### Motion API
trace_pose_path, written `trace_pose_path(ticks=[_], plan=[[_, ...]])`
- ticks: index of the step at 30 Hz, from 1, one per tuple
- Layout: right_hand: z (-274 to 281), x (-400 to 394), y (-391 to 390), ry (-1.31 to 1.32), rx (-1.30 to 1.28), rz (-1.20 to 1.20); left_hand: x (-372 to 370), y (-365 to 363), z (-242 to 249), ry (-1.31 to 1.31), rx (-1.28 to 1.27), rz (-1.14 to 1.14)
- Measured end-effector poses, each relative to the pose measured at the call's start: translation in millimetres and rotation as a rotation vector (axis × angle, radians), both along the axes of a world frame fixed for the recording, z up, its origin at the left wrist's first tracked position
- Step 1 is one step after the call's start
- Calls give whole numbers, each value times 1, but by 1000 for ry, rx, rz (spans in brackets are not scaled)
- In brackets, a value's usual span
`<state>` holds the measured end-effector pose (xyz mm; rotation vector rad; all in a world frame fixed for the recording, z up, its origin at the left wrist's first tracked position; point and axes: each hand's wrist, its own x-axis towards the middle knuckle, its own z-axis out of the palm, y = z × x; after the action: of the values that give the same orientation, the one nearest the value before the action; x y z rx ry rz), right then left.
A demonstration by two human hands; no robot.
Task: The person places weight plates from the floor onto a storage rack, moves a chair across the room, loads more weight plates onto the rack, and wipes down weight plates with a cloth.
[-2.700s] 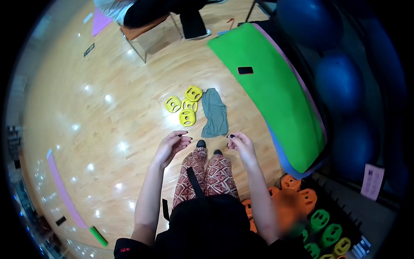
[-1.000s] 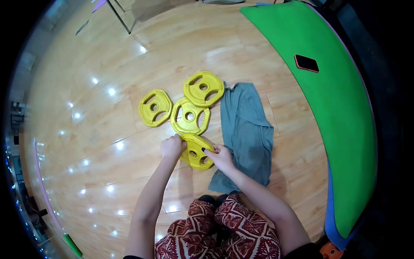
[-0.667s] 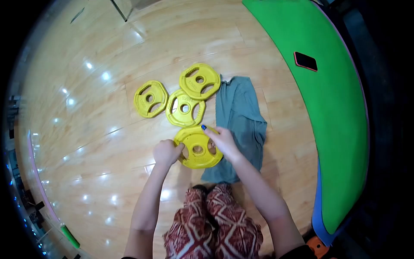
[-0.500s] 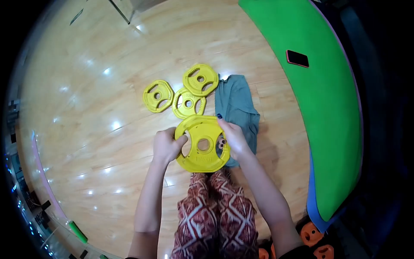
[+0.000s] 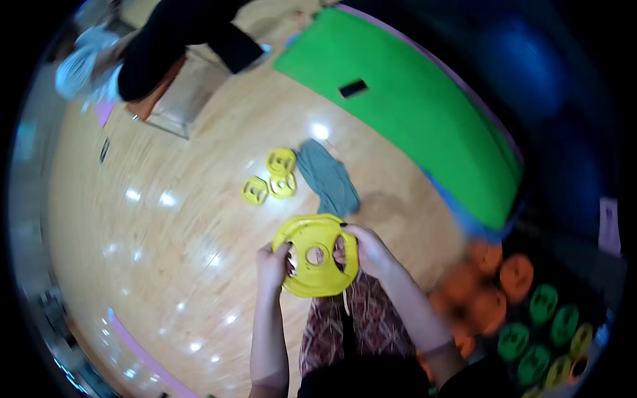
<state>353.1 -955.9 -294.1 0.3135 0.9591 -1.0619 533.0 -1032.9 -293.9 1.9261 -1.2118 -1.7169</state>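
A large yellow weight plate (image 5: pixel 306 277) is held up in front of my legs, its broad face toward me. My left hand (image 5: pixel 271 265) grips it at the left cut-out, with fingers through the opening. On the opposite side my right hand (image 5: pixel 365 251) is closed round the right cut-out, thumb on top and fingertips showing through the hole. Beyond it on the floor lie three more yellow plates, the upper one (image 5: pixel 281 161) overlapping the lower one (image 5: pixel 283 187) and a smaller-looking one (image 5: pixel 254 190) at the left. Beside them is a crumpled grey-green cloth (image 5: pixel 326 178).
A green mat (image 5: pixel 398 99) carries a dark phone (image 5: pixel 353 88). Orange plates (image 5: pixel 488 308), blurred, and green plates (image 5: pixel 544 303) are stacked at the lower right. At the upper left a person in dark trousers (image 5: pixel 172 40) sits on a seat. A pink strip (image 5: pixel 146 351) crosses the lower left.
My view has swung, bringing the seated person and the stacked plates at the right into sight. Both hands still hold the yellow plate, now farther from the plates on the floor.
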Motion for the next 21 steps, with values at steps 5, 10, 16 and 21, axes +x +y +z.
trace_pose_path(ticks=[5,10,16,21], plan=[[44,5,146,-14,-52,-386,-36,102,67,94,-20,-185],[92,-3,194,-143,-172,-821,-97,101,116,352,73,-271],[146,-62,315,3,-231,-1332,-233,205,152,280,-57,-681],[189,-102,466,519,-229,-1543,-319,384,197,336,-170,-1030]])
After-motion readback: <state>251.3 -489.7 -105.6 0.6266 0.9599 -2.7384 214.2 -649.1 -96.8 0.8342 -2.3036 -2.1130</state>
